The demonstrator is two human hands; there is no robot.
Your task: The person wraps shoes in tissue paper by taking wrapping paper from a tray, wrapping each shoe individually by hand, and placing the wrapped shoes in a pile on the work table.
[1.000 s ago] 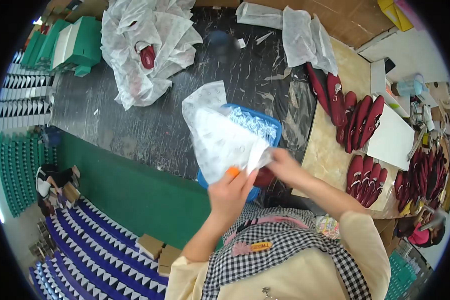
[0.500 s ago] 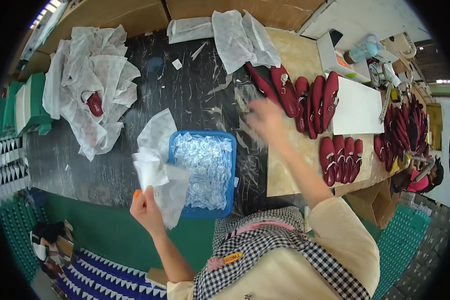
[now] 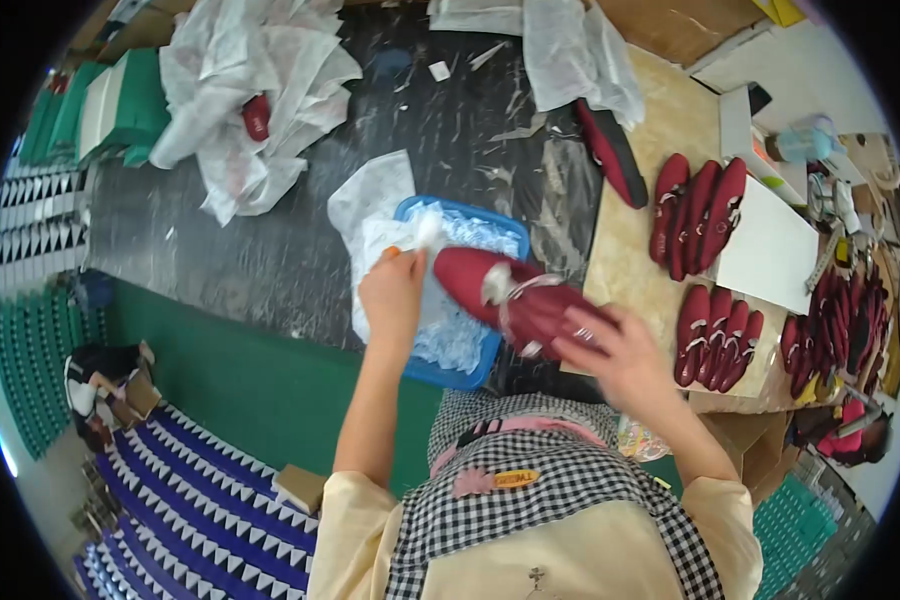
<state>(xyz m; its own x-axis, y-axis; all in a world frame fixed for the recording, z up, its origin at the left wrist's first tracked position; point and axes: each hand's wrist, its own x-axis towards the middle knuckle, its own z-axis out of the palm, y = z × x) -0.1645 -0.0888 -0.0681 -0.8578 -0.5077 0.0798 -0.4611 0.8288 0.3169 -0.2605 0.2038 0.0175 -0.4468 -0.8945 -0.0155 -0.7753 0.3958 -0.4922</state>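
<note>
My right hand (image 3: 625, 360), slightly blurred, is closed around the heel end of a dark red strapped shoe (image 3: 470, 278). The shoe's toe points left over the blue tray (image 3: 460, 380), which is full of small pale packets (image 3: 450, 345). Just left of the toe, my left hand (image 3: 392, 290) pinches a crumpled piece of white paper (image 3: 427, 228); something orange covers a fingertip. Below that hand, a thin white paper sheet (image 3: 380, 190) hangs partly over the tray.
A single red shoe (image 3: 610, 155) lies beside white sheets (image 3: 580, 60) at the back. More red shoes (image 3: 700, 215) stand in rows to the right, near a white board (image 3: 765, 245). Crumpled paper (image 3: 250, 100) and green boxes (image 3: 125, 105) are at left. Other people are farther off.
My right hand has come back from the far shoes to the tray, bringing a red shoe. My left hand has moved toward it with the white paper. The camera view has shifted.
</note>
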